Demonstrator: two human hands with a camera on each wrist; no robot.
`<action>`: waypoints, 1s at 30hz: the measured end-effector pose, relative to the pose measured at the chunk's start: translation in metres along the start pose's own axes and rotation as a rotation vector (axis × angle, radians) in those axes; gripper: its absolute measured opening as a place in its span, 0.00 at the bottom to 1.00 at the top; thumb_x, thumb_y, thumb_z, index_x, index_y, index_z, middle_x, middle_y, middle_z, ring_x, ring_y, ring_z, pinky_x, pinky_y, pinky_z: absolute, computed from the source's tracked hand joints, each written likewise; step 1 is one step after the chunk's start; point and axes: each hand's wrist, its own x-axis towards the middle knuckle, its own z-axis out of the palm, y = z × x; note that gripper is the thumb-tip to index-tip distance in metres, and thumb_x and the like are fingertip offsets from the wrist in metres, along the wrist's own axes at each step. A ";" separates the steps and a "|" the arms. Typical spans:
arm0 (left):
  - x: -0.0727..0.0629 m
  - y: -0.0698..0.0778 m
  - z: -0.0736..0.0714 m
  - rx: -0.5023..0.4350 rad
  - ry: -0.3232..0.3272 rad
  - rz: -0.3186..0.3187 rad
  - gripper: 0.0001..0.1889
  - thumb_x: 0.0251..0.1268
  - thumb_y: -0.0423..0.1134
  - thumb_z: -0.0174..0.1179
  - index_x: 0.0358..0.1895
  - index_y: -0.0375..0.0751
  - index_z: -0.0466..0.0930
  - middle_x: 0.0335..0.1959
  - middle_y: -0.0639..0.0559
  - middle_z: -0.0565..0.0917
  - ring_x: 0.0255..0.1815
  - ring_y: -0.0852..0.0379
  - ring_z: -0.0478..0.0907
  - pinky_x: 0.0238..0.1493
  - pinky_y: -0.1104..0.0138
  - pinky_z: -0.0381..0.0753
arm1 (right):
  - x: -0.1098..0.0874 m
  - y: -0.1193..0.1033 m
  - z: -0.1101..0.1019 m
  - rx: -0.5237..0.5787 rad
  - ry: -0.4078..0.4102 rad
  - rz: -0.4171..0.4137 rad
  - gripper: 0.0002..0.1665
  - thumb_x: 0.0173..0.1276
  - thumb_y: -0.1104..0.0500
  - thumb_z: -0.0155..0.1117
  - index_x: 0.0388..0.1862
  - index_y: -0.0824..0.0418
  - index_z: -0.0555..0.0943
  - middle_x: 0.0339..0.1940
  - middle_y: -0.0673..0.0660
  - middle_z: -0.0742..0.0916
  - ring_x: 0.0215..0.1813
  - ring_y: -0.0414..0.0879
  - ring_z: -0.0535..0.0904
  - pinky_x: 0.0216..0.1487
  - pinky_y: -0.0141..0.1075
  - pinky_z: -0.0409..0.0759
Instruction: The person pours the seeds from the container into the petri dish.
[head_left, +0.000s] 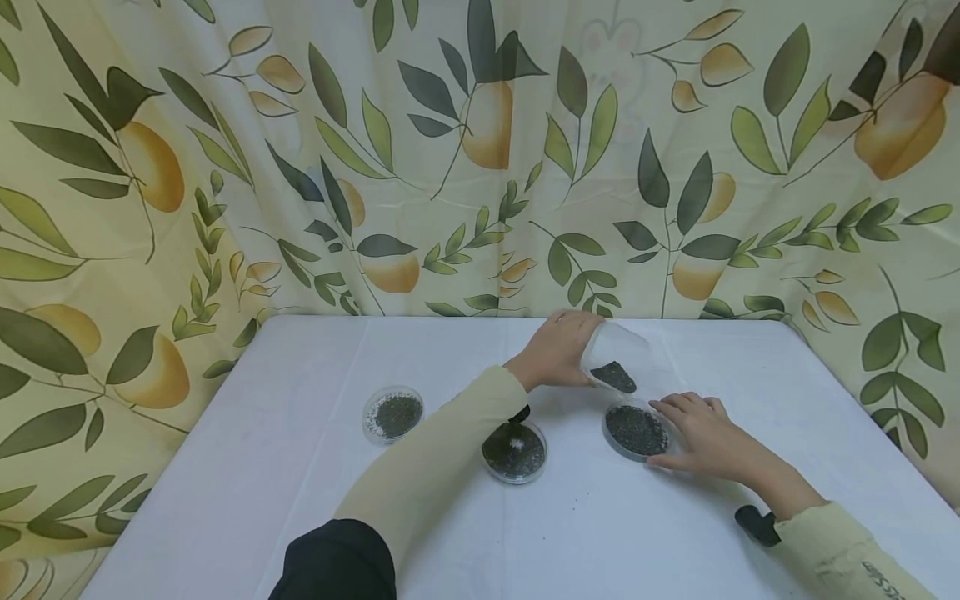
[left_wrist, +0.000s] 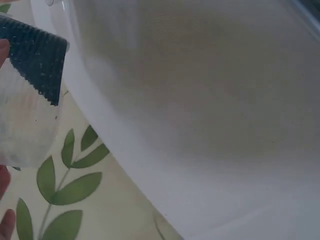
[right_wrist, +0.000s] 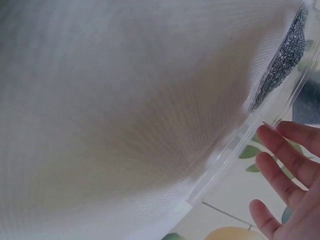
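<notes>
My left hand (head_left: 557, 348) grips a clear plastic container (head_left: 628, 340), tilted over the far right of the table. Dark granules (head_left: 613, 377) have slid into its lower corner. In the left wrist view the same container (left_wrist: 25, 130) shows at the left edge, fingertips against it. Just below it stands a round clear dish (head_left: 639, 457) filled with dark granules. At this dish's right side is my right hand (head_left: 708, 437), thumb and fingers spread along the rim. The right wrist view shows those fingers (right_wrist: 285, 180) mostly straight, near clear plastic edges; the thumb is hidden there.
Two more round clear dishes with dark granules stand on the white-covered table (head_left: 600, 542): a middle dish (head_left: 517, 480) beside my left forearm and a left dish (head_left: 367, 423) whose contents include pale bits. Stray specks dot the cloth. A leaf-and-fruit patterned curtain (head_left: 450, 208) hangs behind.
</notes>
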 end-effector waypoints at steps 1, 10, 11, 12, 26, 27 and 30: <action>-0.001 -0.003 0.001 -0.038 -0.007 -0.032 0.50 0.37 0.64 0.71 0.66 0.45 0.62 0.63 0.55 0.73 0.65 0.59 0.67 0.69 0.65 0.61 | 0.000 0.000 0.000 0.002 0.001 0.001 0.51 0.43 0.31 0.70 0.57 0.67 0.76 0.53 0.65 0.80 0.56 0.61 0.72 0.49 0.58 0.66; -0.012 -0.027 0.011 -0.354 -0.030 -0.297 0.47 0.31 0.61 0.76 0.59 0.43 0.69 0.49 0.55 0.80 0.47 0.60 0.76 0.51 0.67 0.75 | 0.000 0.002 -0.004 0.032 0.003 0.014 0.52 0.43 0.32 0.71 0.58 0.67 0.74 0.54 0.67 0.79 0.57 0.63 0.72 0.51 0.60 0.65; -0.013 -0.029 0.012 -0.368 -0.033 -0.317 0.46 0.32 0.60 0.76 0.59 0.43 0.69 0.48 0.55 0.81 0.46 0.60 0.76 0.50 0.67 0.75 | 0.000 0.003 -0.005 0.037 0.005 0.018 0.51 0.43 0.33 0.72 0.58 0.67 0.74 0.54 0.68 0.79 0.57 0.63 0.71 0.51 0.60 0.64; -0.015 -0.031 0.012 -0.380 -0.037 -0.335 0.46 0.32 0.60 0.76 0.59 0.43 0.69 0.48 0.54 0.81 0.46 0.59 0.76 0.49 0.67 0.76 | 0.000 0.004 -0.006 0.039 0.004 0.022 0.51 0.43 0.34 0.72 0.58 0.67 0.74 0.54 0.68 0.79 0.57 0.63 0.71 0.51 0.60 0.64; -0.032 -0.046 0.020 -0.566 -0.098 -0.506 0.46 0.35 0.58 0.75 0.60 0.41 0.66 0.51 0.50 0.78 0.51 0.55 0.76 0.52 0.64 0.76 | 0.003 0.026 -0.020 0.017 0.069 0.032 0.47 0.45 0.40 0.74 0.57 0.70 0.74 0.53 0.71 0.78 0.56 0.67 0.70 0.51 0.63 0.62; -0.032 -0.047 0.021 -0.565 -0.099 -0.512 0.45 0.35 0.58 0.75 0.59 0.41 0.66 0.51 0.50 0.78 0.51 0.54 0.76 0.52 0.64 0.76 | 0.004 0.028 -0.021 0.018 0.071 0.037 0.47 0.46 0.40 0.74 0.57 0.70 0.74 0.53 0.71 0.78 0.56 0.66 0.70 0.51 0.63 0.62; -0.035 -0.050 0.021 -0.567 -0.112 -0.536 0.45 0.36 0.58 0.75 0.59 0.41 0.66 0.53 0.49 0.78 0.53 0.53 0.76 0.53 0.63 0.76 | 0.007 0.036 -0.021 0.018 0.076 0.038 0.47 0.46 0.41 0.74 0.57 0.71 0.74 0.53 0.71 0.78 0.56 0.67 0.69 0.51 0.62 0.61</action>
